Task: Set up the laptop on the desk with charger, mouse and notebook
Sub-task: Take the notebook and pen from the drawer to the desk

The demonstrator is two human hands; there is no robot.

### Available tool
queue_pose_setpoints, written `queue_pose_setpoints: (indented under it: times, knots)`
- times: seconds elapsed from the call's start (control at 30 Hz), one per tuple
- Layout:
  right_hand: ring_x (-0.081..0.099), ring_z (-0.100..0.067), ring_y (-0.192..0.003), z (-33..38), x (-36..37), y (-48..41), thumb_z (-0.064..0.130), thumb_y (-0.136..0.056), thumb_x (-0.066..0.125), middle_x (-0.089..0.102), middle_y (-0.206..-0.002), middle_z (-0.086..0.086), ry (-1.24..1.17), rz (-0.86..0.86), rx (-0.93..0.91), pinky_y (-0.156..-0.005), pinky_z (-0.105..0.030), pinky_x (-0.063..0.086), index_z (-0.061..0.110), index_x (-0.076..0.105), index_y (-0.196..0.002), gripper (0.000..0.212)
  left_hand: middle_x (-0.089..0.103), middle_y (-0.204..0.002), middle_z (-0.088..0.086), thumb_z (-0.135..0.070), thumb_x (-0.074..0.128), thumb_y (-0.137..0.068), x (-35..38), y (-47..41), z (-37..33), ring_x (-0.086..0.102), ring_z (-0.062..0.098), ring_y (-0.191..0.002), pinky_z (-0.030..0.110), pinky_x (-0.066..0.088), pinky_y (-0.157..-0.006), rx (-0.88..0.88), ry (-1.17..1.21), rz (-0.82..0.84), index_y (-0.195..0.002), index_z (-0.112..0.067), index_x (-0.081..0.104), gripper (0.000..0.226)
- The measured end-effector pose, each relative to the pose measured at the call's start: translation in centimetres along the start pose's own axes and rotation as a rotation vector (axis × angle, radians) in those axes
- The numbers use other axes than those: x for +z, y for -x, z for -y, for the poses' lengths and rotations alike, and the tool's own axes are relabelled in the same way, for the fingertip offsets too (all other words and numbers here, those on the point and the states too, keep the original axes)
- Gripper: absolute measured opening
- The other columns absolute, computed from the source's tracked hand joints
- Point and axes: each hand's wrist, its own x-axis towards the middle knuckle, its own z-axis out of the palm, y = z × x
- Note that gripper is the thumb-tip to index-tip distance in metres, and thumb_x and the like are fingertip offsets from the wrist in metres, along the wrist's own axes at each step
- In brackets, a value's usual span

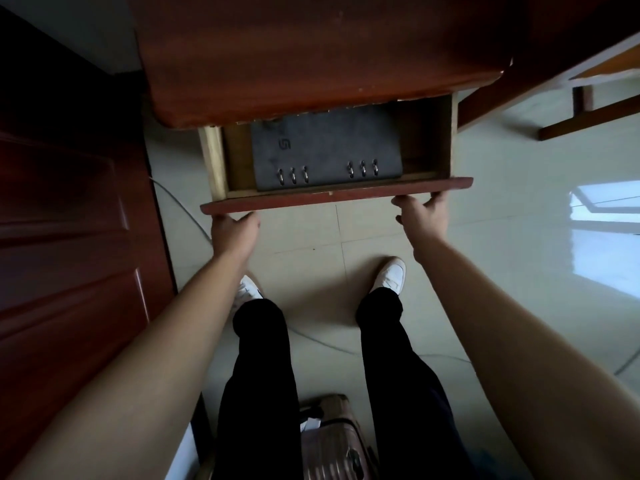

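Observation:
A reddish-brown wooden desk (311, 53) fills the top of the view, and its top is bare. Its drawer (336, 195) is pulled out towards me. Inside lies a dark grey ring-bound notebook (325, 147) with metal rings along its near edge. My left hand (233, 230) grips the underside of the drawer front near its left end. My right hand (422, 216) grips the front near its right end. No laptop, charger or mouse is in view.
A dark wooden door (62, 237) stands close on the left. A pinkish suitcase (332, 441) sits on the pale tiled floor (502, 237) behind my legs. Another piece of wooden furniture (588, 109) is at the upper right. A thin cable (187, 213) runs along the floor.

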Motion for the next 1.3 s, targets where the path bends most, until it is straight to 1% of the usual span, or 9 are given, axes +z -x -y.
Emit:
queue_pose_setpoints:
  times: [0.17,0.33,0.53,0.77,0.87,0.93,1.03,1.2,1.3]
  knots:
    - [0.063,-0.026,-0.112,0.9,-0.2,1.3,0.012,-0.080,0.063,0.055,-0.130,0.007,0.037,0.045,0.054,-0.099,-0.048,0.053,0.020,0.039,-0.143,0.068,0.060,-0.097,0.006,-0.002,0.053,-0.085,0.0,2.3,-1.6,0.062,0.019,-0.095,0.034,0.057,-0.074,-0.111,0.219,0.152,-0.097,-0.011,0.057,0.015]
    - [0.063,-0.002,-0.068,1.6,-1.8,3.6,0.001,-0.087,0.058,0.055,-0.128,0.008,-0.129,0.019,0.098,-0.088,-0.041,0.059,0.020,0.042,-0.136,0.055,0.063,-0.098,0.005,-0.008,0.055,-0.092,-2.0,5.3,-2.6,0.066,0.020,-0.097,0.036,0.057,-0.078,-0.156,0.322,0.146,-0.108,-0.004,0.061,0.018]
    - [0.066,-0.024,-0.100,2.9,-3.5,4.8,-0.003,-0.087,0.051,0.058,-0.097,-0.005,-0.482,0.144,0.276,-0.085,-0.038,0.059,0.012,0.052,-0.110,0.026,0.058,-0.118,0.012,-0.014,0.053,-0.093,-4.0,6.0,-4.1,0.059,0.032,-0.118,0.048,0.051,-0.099,-0.383,0.753,0.336,-0.096,-0.014,0.055,0.003]
    - [0.066,-0.022,-0.104,3.5,-2.8,4.4,0.006,-0.090,0.057,0.061,-0.110,-0.009,-0.399,0.095,0.314,-0.085,-0.038,0.059,0.011,0.052,-0.125,0.035,0.053,-0.125,0.016,-0.018,0.060,-0.091,-3.7,5.5,-4.8,0.062,0.031,-0.112,0.042,0.057,-0.084,-0.454,0.726,0.267,-0.116,-0.010,0.054,0.027]
    - [0.048,-0.030,-0.131,3.6,-2.1,4.4,0.015,-0.088,0.059,0.044,-0.148,-0.015,0.066,-0.088,0.142,-0.113,-0.048,0.038,0.011,0.030,-0.152,0.071,0.045,-0.143,0.013,-0.024,0.064,-0.087,-3.2,5.6,-5.4,0.054,0.034,-0.118,0.045,0.051,-0.096,-0.337,0.298,-0.012,-0.144,-0.010,0.035,0.066]
    - [0.027,-0.037,-0.145,4.2,-1.6,4.7,0.015,-0.084,0.059,0.022,-0.161,-0.018,0.364,-0.163,-0.081,-0.119,-0.045,0.025,0.006,0.015,-0.158,0.086,0.029,-0.157,0.017,-0.024,0.066,-0.087,-3.2,5.7,-5.9,0.036,0.036,-0.140,0.045,0.034,-0.114,-0.023,-0.052,-0.188,-0.154,-0.008,0.018,0.084]
    - [0.020,-0.038,-0.147,5.7,-0.6,4.1,0.017,-0.083,0.059,0.015,-0.164,-0.019,0.511,-0.081,-0.270,-0.119,-0.049,0.022,0.006,0.008,-0.159,0.092,0.021,-0.160,0.018,-0.018,0.066,-0.086,-2.3,5.9,-6.6,0.021,0.033,-0.147,0.042,0.024,-0.117,0.450,-0.286,-0.155,-0.153,-0.005,0.022,0.081]
    - [0.015,-0.035,-0.152,8.5,1.3,1.6,0.029,-0.093,0.060,0.011,-0.167,-0.009,0.494,0.269,-0.116,-0.123,-0.050,0.020,0.020,-0.008,-0.160,0.096,0.012,-0.156,0.014,-0.034,0.071,-0.083,0.7,5.2,-9.3,0.022,0.034,-0.139,0.059,0.041,-0.105,0.325,-0.376,-0.089,-0.150,-0.017,0.029,0.080]
    - [0.030,-0.035,-0.146,9.5,1.8,0.2,0.025,-0.094,0.056,0.025,-0.164,-0.008,0.403,0.303,0.006,-0.119,-0.053,0.030,0.025,-0.006,-0.160,0.090,0.019,-0.152,0.016,-0.030,0.070,-0.085,1.1,4.8,-9.8,0.036,0.032,-0.132,0.045,0.046,-0.104,0.377,-0.348,-0.174,-0.144,-0.012,0.037,0.071]
